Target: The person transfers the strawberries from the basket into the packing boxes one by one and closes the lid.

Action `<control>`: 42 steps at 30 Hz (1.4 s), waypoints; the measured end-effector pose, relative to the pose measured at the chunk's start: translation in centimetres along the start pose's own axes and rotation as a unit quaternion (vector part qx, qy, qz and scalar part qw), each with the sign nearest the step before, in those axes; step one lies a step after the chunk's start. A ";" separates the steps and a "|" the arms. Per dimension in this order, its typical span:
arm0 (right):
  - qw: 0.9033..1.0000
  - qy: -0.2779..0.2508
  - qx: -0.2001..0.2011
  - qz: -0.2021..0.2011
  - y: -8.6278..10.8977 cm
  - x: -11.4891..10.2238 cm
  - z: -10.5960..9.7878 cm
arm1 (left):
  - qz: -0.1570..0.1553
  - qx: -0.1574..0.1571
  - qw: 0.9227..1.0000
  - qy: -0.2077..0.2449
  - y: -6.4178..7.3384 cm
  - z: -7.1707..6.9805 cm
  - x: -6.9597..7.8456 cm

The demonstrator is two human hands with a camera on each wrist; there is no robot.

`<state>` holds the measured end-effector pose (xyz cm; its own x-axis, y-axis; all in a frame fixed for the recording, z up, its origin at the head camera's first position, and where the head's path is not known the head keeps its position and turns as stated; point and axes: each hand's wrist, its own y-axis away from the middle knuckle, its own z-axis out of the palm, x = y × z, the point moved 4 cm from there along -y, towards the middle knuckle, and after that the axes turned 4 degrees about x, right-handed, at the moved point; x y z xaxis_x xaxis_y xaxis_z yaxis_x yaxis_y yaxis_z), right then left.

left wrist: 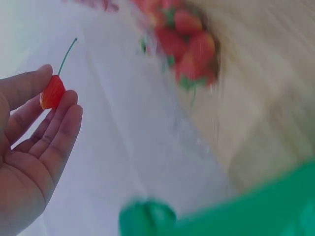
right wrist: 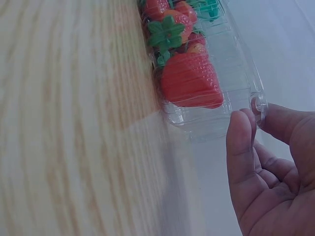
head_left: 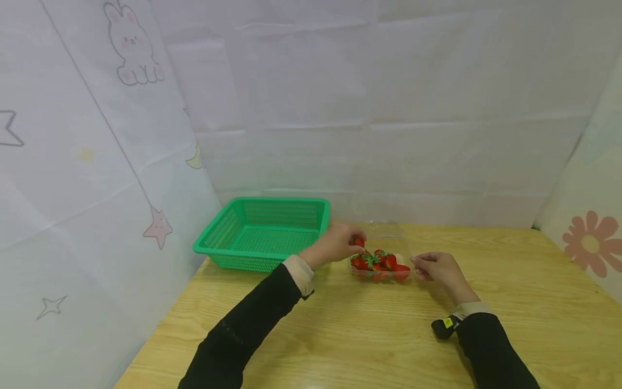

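Note:
Between thumb and fingers, my left hand pinches a small red strawberry whose thin green stem points up in the left wrist view. It is held above the left side of a clear plastic clamshell box. Several red strawberries with green leaves lie in that box. At the box's right side my right hand pinches the rim with thumb and forefinger. The box's lid stands open toward the back wall.
A green plastic basket with slotted sides stands left of the box, close to my left forearm. Both are on a wooden table. White printed cloth hangs behind and at the sides.

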<state>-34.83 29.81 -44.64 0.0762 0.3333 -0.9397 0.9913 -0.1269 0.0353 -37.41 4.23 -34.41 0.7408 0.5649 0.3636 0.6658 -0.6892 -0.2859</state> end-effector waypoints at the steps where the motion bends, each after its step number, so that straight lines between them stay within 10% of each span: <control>1: 1.000 0.002 -0.001 -0.005 0.1 0.0 0.0 | -0.005 0.002 1.000 0.003 -0.3 0.6 0.2; 20: 1.000 0.006 0.000 0.000 0.3 -0.1 0.0 | -0.038 -0.002 0.999 -0.022 -4.1 8.8 0.5; 42: 1.000 -0.002 -0.003 0.000 0.0 0.2 0.0 | 0.023 -0.064 0.994 -0.087 -4.9 10.2 0.0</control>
<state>-34.77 29.83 -44.82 0.0766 0.3299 -0.9409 0.9919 -0.1209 0.0384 -39.79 12.27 -42.08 0.7821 0.5933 0.1906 0.6219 -0.7624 -0.1789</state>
